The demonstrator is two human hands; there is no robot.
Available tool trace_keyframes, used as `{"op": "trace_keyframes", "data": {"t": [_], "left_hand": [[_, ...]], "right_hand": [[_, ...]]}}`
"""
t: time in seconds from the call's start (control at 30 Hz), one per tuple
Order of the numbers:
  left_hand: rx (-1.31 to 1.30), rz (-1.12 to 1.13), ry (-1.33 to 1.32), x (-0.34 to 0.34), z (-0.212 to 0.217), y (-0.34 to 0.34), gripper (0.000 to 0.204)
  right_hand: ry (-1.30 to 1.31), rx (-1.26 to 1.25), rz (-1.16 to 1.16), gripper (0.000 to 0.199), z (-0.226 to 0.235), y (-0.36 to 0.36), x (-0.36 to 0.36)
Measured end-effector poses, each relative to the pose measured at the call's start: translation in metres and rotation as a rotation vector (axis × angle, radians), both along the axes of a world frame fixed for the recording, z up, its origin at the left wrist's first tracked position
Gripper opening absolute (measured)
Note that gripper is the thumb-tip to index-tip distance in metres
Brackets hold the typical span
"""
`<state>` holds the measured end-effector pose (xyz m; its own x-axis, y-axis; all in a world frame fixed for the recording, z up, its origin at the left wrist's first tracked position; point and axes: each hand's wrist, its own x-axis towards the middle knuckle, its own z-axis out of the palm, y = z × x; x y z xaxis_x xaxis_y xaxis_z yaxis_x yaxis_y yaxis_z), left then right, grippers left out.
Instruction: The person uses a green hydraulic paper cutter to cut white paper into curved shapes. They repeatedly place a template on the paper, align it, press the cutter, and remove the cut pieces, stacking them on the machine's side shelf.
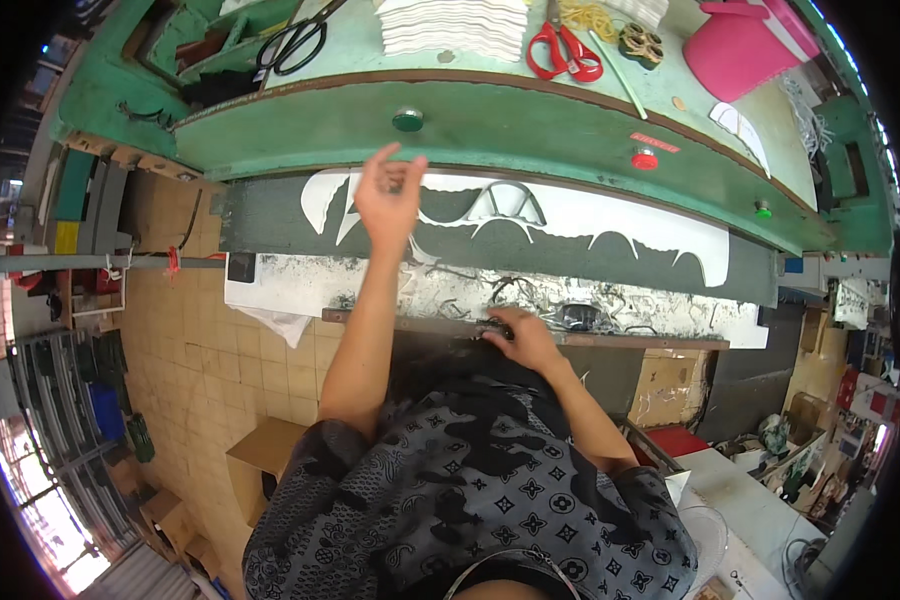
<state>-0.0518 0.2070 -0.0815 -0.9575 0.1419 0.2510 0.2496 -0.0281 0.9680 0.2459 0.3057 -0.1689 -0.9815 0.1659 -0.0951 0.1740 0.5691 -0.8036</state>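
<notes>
On the dark grey board (570, 255), presumably for firm backing, lies a scalloped white sheet (625, 212). At the narrow brown bar (630, 341) my right hand (528, 340) curls, any hold hidden; my left hand (390, 197), fingers loosely parted, seems empty. The arched grey metal die (510, 217) rests on the sheet's edge. I can't read the small red label (655, 142).

Three push buttons (407, 120), two pairs of scissors (582, 68), one pink bucket (735, 60)

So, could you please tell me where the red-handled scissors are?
In the head view, the red-handled scissors lie on the pale bench top, upper right of centre, just right of the white stack.
</notes>
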Motion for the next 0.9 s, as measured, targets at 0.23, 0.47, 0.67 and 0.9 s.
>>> {"op": "trace_keyframes", "data": {"t": [0.23,0.47,0.67,0.9], "left_hand": [[-0.233,0.124,0.107,-0.017,0.007,-0.025,0.045],[-0.499,-0.324,-0.001,0.084,-0.070,-0.104,0.032],[-0.940,-0.595,0.294,0.142,-0.085,-0.153,0.036],[-0.966,-0.472,0.268,0.160,-0.097,-0.152,0.041]], "right_hand": [[0.073,0.115,0.015,0.051,-0.015,-0.019,0.018],[0.129,0.159,-0.036,0.054,-0.016,-0.028,0.020],[-0.001,0.143,-0.097,0.054,-0.012,-0.022,0.029],[0.080,0.181,-0.224,0.040,-0.025,-0.031,0.021]]}}
